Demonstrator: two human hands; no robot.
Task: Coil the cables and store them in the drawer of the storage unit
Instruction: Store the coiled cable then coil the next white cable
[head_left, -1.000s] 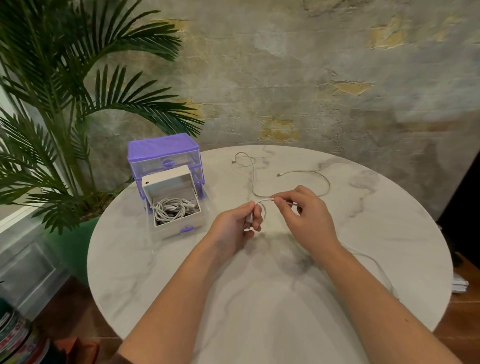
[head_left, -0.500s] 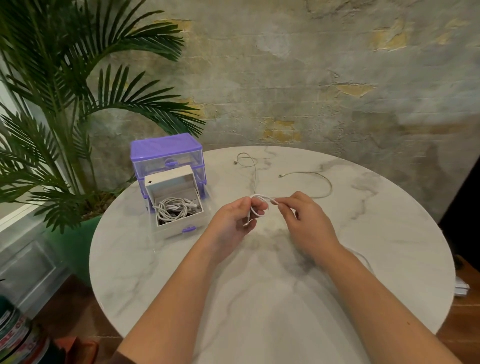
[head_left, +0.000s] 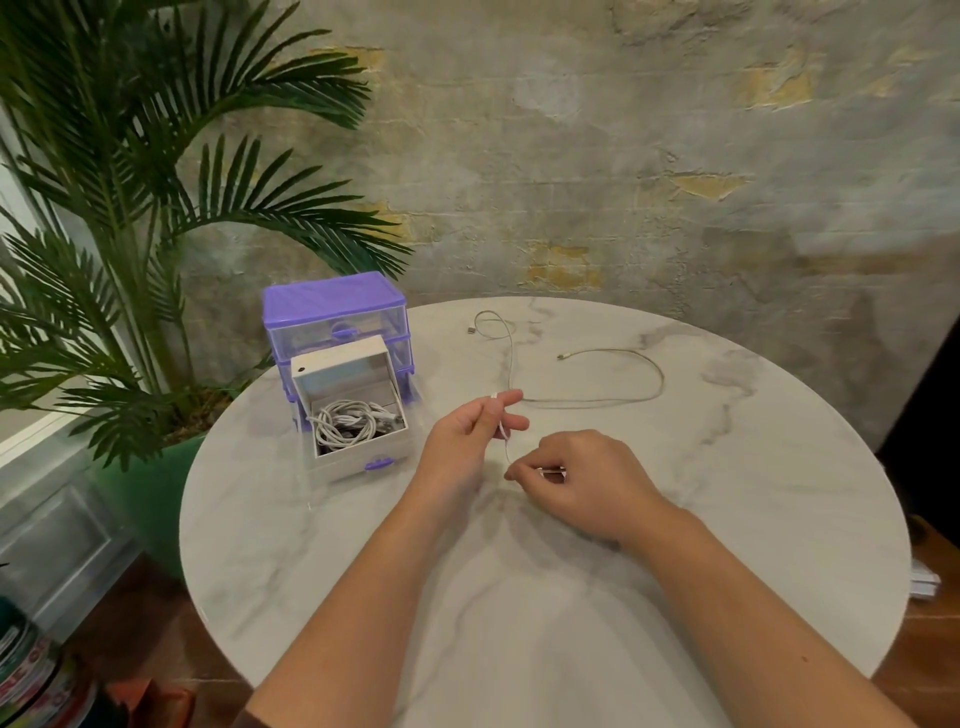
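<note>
Far left of our hands we see a palm plant (head_left: 156, 218) in a green pot (head_left: 150, 499); ahead, beyond the marble table (head_left: 753, 467), a weathered wall (head_left: 623, 156).

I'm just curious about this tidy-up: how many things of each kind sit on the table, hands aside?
Loose white cables: 2, one lying free, one pinched by both hands
Coiled cable bundle in the open drawer: 1, individual cables uncountable
Purple storage unit: 1
Total: 4
</note>
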